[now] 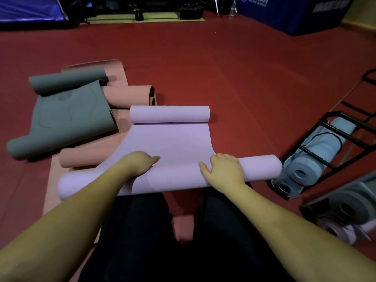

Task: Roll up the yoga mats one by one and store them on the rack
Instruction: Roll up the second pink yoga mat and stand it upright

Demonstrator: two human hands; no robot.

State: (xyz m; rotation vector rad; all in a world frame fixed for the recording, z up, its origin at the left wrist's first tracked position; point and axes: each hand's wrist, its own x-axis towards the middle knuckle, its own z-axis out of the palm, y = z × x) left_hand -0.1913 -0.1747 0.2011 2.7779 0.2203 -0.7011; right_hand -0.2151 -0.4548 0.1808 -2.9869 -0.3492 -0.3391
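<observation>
My left hand (140, 162) fingers tucked behind lilac mat (168, 143) roll, unseen. Rack (333, 143) cut off by right edge. Pink mat (126, 96) partly buried under grey mat (73, 110). Far background blurred; blue banner (295, 11) lettering unreadable.

White lettering on the blue padding (295, 9) — blurred (unreadable) — nothing legible.

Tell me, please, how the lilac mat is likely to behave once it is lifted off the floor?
The lilac mat would probably sag and flop: its flat middle already curves softly between two rolled ends. The far roll looks free to unwind or roll away, since only the left hand and right hand hold the near roll. It seems light.
</observation>
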